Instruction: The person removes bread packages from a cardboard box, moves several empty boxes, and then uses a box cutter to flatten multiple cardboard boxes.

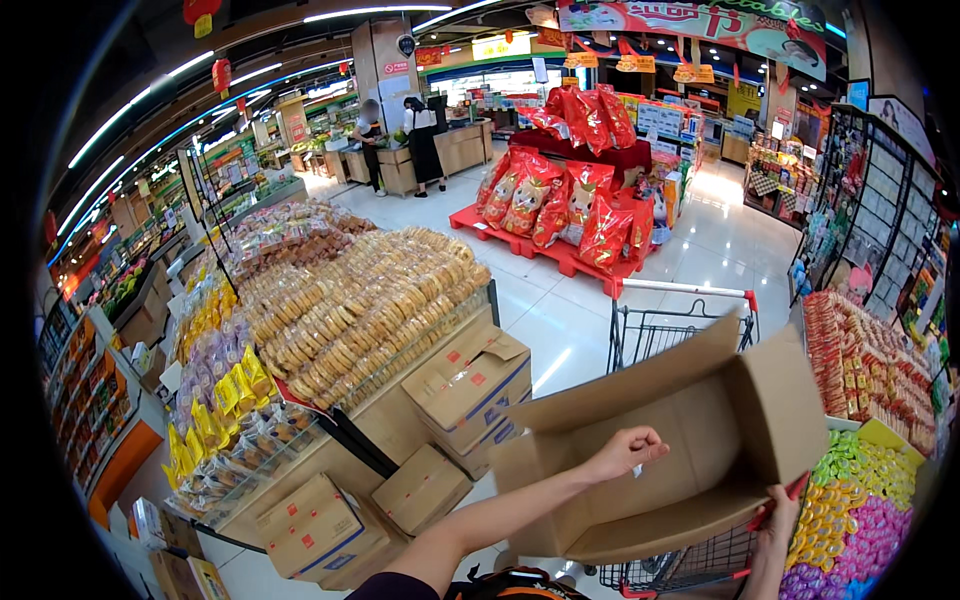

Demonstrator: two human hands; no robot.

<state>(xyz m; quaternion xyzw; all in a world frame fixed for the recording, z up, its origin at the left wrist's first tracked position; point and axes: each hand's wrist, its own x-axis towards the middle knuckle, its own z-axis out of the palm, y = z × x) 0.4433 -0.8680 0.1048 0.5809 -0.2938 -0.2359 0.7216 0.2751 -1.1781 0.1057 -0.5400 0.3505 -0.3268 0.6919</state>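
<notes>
A large open cardboard box (660, 420), its flaps spread, rests tilted on a shopping cart (640, 330). Nothing shows inside it except its bare walls. My left hand (622, 453) reaches over the box opening with its fingers curled closed; a small whitish bit shows beneath them, too small to name. At the box's near right corner, my right hand (778, 515) grips the cardboard edge beside a red part of the cart. Some of its fingers are hidden behind the box.
Left stands a slanted display of packaged biscuits (370, 290), with closed cartons (320, 525) on the floor below. Ahead is a red pallet (540, 255) of red bags. Colourful wrapped sweets (850, 500) fill a stand at right. Two people (420, 140) stand by a far counter.
</notes>
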